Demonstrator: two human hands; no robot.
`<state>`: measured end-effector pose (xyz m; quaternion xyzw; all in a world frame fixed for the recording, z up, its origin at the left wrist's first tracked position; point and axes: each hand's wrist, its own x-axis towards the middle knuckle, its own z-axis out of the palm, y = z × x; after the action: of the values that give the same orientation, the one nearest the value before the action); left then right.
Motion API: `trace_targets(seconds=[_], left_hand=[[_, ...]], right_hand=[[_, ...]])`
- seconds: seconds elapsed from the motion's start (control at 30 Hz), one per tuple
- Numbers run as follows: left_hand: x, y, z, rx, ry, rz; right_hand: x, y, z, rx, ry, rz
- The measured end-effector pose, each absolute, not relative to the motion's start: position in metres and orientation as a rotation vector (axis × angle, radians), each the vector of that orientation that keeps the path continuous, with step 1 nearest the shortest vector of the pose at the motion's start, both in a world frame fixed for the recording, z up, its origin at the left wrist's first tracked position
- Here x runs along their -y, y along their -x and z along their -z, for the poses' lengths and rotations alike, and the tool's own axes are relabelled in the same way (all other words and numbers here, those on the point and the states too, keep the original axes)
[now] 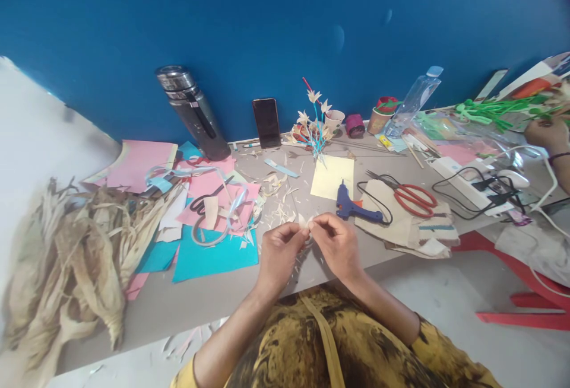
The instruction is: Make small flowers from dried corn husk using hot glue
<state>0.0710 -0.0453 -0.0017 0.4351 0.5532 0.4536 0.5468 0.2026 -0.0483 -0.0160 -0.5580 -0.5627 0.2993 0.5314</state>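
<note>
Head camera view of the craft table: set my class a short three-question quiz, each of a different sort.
1. True or false: the red-handled scissors lie to the right of the blue glue gun.
2. What do the left hand and right hand pinch together? A) small pale husk piece B) phone C) bottle
3. What colour is the square paper behind the glue gun?

Key: 1 true; 2 A; 3 yellow.

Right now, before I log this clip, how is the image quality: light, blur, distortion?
Head view: even daylight with soft shadows; wide-lens bending curves the grey table edge and tilts the steel flask; the dried husk pile smears at the left margin; both hands are sharp, pinching a small pale husk piece.
</note>
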Motion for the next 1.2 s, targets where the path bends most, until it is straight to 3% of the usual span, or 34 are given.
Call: trace_targets(seconds=[0.4,0.73,1.2], left_hand=[[0.046,-0.071,0.0,-1.307,-1.141,-1.137],[0.05,-0.073,0.0,-1.246,-1.14,-1.217],[0.05,-0.075,0.009,-1.237,-1.12,-1.274]], right_hand=[[0.046,-0.209,0.018,1.214,1.162,-1.106],[0.048,-0.205,0.019,1.129,1.182,-1.052],[0.048,-0.194,0.024,0.794,1.057,-1.329]])
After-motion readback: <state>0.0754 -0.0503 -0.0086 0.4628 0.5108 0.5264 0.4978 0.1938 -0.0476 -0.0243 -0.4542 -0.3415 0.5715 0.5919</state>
